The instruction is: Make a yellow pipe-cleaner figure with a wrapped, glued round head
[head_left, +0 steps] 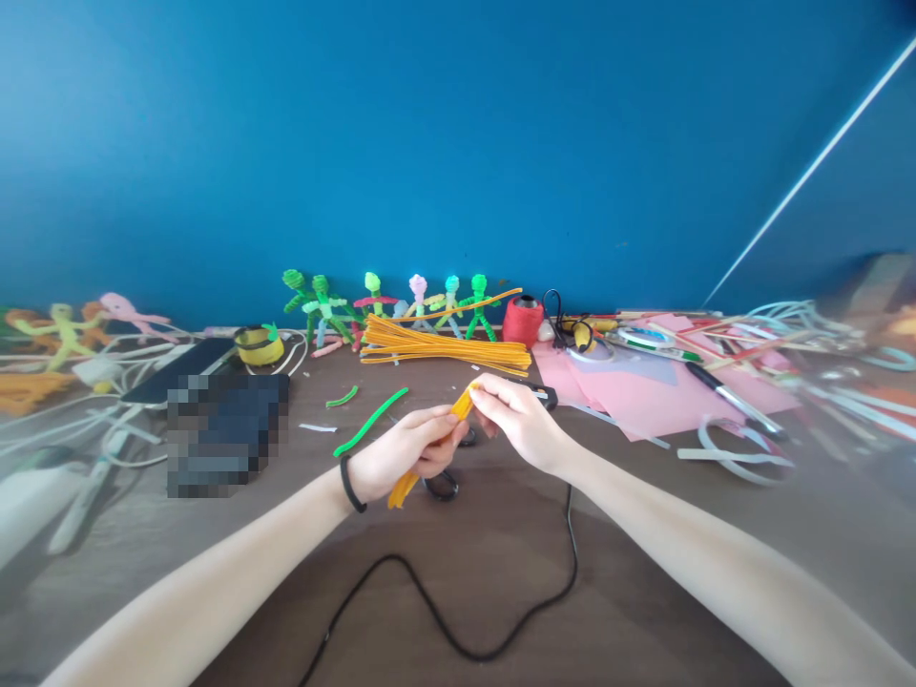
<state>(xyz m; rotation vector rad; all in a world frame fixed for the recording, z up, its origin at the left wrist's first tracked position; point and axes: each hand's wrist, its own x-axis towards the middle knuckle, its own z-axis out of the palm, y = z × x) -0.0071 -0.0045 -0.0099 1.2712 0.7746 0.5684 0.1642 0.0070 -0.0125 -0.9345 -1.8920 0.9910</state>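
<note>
One orange handful of fuzzy stems (464, 405) is between the two hands, lifted over the middle of the table (501, 544) and slanting. The left hand (413, 441) wraps its fingers around the middle, with the lower end sticking out beneath; the right hand (521, 422) pinches the upper end with bent fingertips. Judging by its plain bunched form, this piece is at an early stage: gathered, but with no figure shape to it yet. Whether anything binds it is hidden by the fingers.

Just beyond lies one larger orange bundle (444, 345), straight and apparently unworked, with one stem angled up away from it. Two green pieces (372, 421), one long and one short, lie beyond the left wrist, which wears one black band (352, 485). Behind the bundle, at least six small figures (479, 303) stand along the wall and look complete; about four more at far left are too blurred to count surely. One red spool (522, 322), one yellow roll (259, 345) and one black pen (734, 399) lie farther out, near overlapping pink sheets (644, 396) whose number I cannot tell.
</note>
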